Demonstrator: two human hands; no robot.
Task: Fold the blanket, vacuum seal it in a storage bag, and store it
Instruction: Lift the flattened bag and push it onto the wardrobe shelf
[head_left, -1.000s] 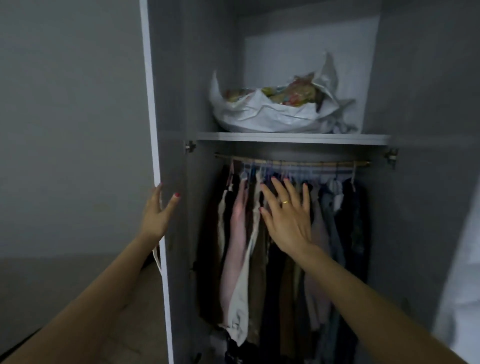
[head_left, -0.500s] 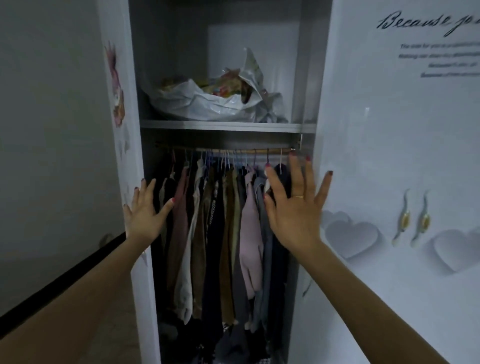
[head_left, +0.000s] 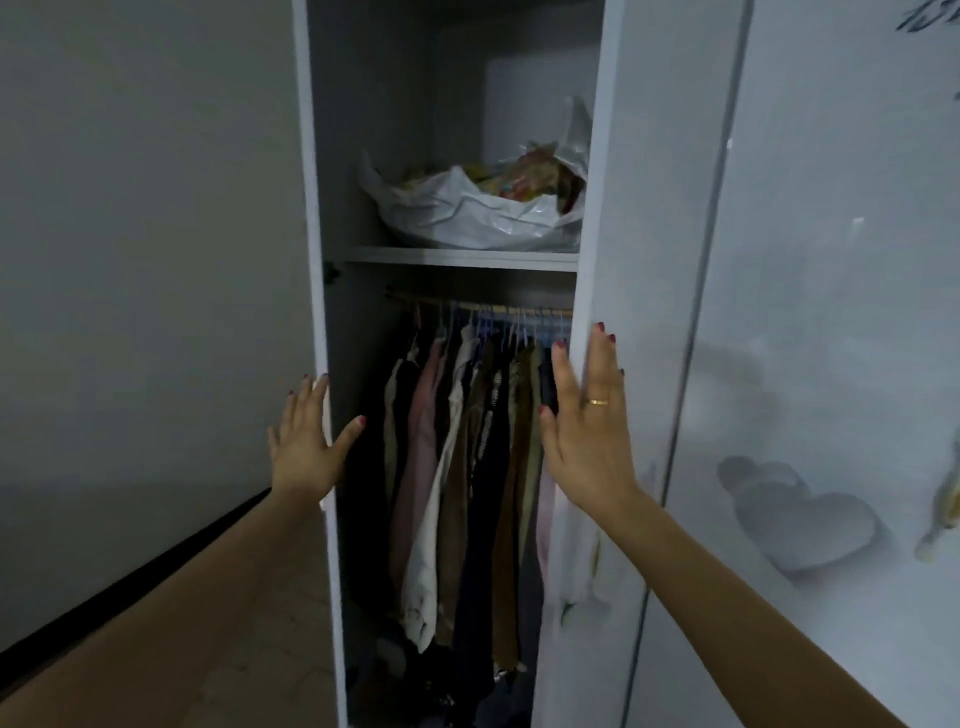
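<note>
A tall white wardrobe (head_left: 649, 156) stands with a gap between its two doors. The left hand (head_left: 306, 447) lies flat against the thin white left door (head_left: 317, 260), with its fingers straight and spread and its thumb sticking out to the side. Its grip is open and holds nothing. The right hand (head_left: 587, 431) lies flat on the edge of the shiny white right door (head_left: 639, 467), fingers straight and close together, pointing up. Its grip is open too, and it holds nothing. There is a gold ring (head_left: 597, 401) on one finger, and the nails are painted red. Inside, up high, a crinkly white plastic bag (head_left: 467, 213) sits on the grey top shelf (head_left: 457, 257). Something with many bright colours shows in the top of the bag, but I cannot tell for sure if it is the blanket. The right side of the bag is hidden behind the right door. Under the shelf runs a wooden rod (head_left: 467, 305), and a row of hanging clothes (head_left: 457, 467) in pink, white, brown and dark colours hangs from it. More dark clothes lie in a heap at the bottom. The far door on the right has pale heart shapes (head_left: 800, 519) on it. To the left is a plain grey wall (head_left: 145, 234).
</note>
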